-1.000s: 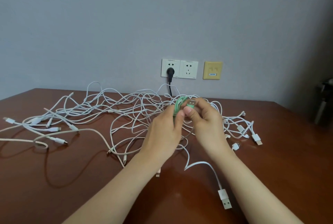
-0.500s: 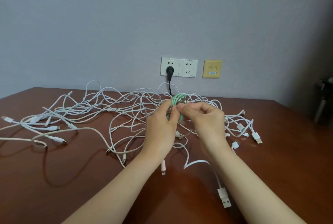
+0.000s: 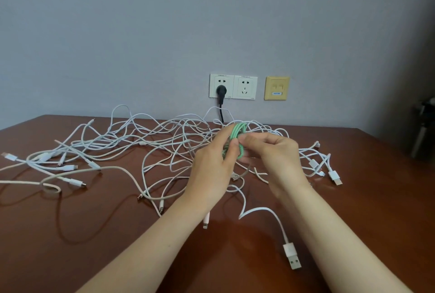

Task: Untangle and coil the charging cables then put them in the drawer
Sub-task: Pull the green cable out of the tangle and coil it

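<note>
Your left hand (image 3: 211, 170) curls round a small green cable coil (image 3: 237, 132), thumb pressed on its loops; your right hand (image 3: 275, 158) pinches the same coil from the other side, the other fingers loosely bent; the coil is mint green, wound tight, held above the middle of the worktop (image 3: 70, 245). One green cable, two hands; the white cables (image 3: 164, 142) lie tangled under and behind them, too knotted to count; a USB plug (image 3: 292, 256) lies between your forearms. The tangle spreads to the left edge and stops short of the right edge; bare wood shows nearest you. Behind, two wall sockets (image 3: 233, 86), one black plug (image 3: 221, 91), one yellow plate (image 3: 277, 88).
</note>
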{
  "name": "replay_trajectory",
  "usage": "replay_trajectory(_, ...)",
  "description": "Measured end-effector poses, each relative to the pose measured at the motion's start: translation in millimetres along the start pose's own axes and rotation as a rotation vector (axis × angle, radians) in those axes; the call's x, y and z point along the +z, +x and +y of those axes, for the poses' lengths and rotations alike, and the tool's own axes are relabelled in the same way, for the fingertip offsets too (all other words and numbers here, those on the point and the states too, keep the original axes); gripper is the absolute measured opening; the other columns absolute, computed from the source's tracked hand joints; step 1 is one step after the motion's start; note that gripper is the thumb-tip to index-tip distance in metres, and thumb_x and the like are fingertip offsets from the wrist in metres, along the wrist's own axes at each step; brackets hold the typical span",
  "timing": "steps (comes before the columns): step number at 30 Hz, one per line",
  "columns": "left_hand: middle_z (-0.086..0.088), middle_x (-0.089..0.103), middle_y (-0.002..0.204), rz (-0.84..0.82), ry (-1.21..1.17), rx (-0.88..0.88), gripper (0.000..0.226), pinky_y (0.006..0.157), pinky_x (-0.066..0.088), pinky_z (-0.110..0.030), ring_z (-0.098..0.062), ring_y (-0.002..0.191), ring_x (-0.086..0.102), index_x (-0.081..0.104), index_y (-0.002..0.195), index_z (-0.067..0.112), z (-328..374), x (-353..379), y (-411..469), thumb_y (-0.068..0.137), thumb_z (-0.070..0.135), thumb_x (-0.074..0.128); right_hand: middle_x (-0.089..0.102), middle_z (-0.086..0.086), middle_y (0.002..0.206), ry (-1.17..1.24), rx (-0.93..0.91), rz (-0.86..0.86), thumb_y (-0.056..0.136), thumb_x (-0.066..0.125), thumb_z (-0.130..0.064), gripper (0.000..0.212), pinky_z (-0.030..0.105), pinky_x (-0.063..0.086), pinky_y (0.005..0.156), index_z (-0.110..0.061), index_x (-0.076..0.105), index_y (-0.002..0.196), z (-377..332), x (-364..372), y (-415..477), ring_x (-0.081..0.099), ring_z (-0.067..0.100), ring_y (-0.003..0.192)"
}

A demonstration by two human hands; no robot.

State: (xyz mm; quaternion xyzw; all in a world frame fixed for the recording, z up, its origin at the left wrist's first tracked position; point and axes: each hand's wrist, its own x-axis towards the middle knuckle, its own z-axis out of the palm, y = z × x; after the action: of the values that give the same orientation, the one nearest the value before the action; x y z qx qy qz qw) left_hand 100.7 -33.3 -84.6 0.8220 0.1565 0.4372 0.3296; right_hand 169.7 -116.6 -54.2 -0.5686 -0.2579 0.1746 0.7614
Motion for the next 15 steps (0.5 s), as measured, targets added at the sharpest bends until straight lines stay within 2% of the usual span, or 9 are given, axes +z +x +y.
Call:
replay_trajectory(3, 0.009, 0.064, 0.087, -0.014, -0.022, 0.007, 0.034, 0.057, 0.038, -0.009, 0.002, 0.060, 0.054, 0.050, 0.129, 0.033, 0.0, 0.3, 0.0, 0.096, 0.025, 0.043, 0.067, 0.007, 0.062, 0.071, 0.077, -0.048, 0.077, 0.069, -0.001, 0.002, 0.021, 0.058, 0.059, 0.000, 0.069, 0.079, -2.9, -4.4, 1.5, 0.062, 0.011, 0.053)
replay_trajectory(6, 0.009, 0.065, 0.089, -0.038, -0.030, 0.013, 0.035, 0.056, 0.038, -0.011, 0.002, 0.058, 0.053, 0.049, 0.130, 0.032, -0.8, 0.5, -1.3, 0.096, 0.025, 0.043, 0.069, 0.006, 0.062, 0.084, 0.124, -0.080, 0.077, 0.069, -0.002, 0.005, 0.021, 0.057, 0.058, 0.000, 0.068, 0.082, -4.6, -8.5, 2.7, 0.064, 0.010, 0.052)
replay_trajectory(8, 0.008, 0.066, 0.092, -0.062, -0.036, 0.002, 0.034, 0.052, 0.035, -0.010, 0.003, 0.053, 0.052, 0.046, 0.130, 0.032, -3.3, 1.3, -1.3, 0.096, 0.025, 0.042, 0.067, 0.005, 0.060, 0.057, 0.096, -0.078, 0.077, 0.069, -0.001, 0.002, 0.019, 0.056, 0.054, -0.002, 0.069, 0.079, -3.6, -9.4, 2.5, 0.062, 0.009, 0.050)
replay_trajectory(11, 0.008, 0.069, 0.099, -0.109, -0.067, -0.005, 0.032, 0.053, 0.035, -0.012, 0.005, 0.051, 0.052, 0.044, 0.125, 0.034, -7.4, 4.1, -1.7, 0.096, 0.022, 0.043, 0.063, 0.007, 0.061, -0.060, 0.005, -0.038, 0.078, 0.069, 0.001, 0.009, 0.019, 0.054, 0.052, -0.005, 0.069, 0.071, 1.4, -7.7, 2.3, 0.056, 0.010, 0.049)
replay_trajectory(13, 0.004, 0.069, 0.094, -0.117, -0.143, -0.039, 0.030, 0.048, 0.035, -0.013, 0.004, 0.045, 0.051, 0.045, 0.118, 0.039, -7.8, 6.3, -2.6, 0.096, 0.018, 0.043, 0.062, 0.005, 0.059, -0.062, -0.012, -0.011, 0.078, 0.069, 0.002, 0.011, 0.020, 0.053, 0.051, -0.005, 0.068, 0.070, 5.8, -5.1, 3.2, 0.055, 0.011, 0.047)
replay_trajectory(15, 0.003, 0.065, 0.080, -0.088, -0.255, -0.093, 0.033, 0.044, 0.035, -0.013, 0.000, 0.037, 0.046, 0.044, 0.107, 0.046, -7.5, 9.3, -3.8, 0.096, 0.015, 0.043, 0.057, 0.003, 0.058, -0.035, -0.014, 0.035, 0.077, 0.071, 0.000, 0.010, 0.021, 0.050, 0.051, -0.007, 0.065, 0.073, 12.4, -2.5, 6.0, 0.052, 0.012, 0.047)
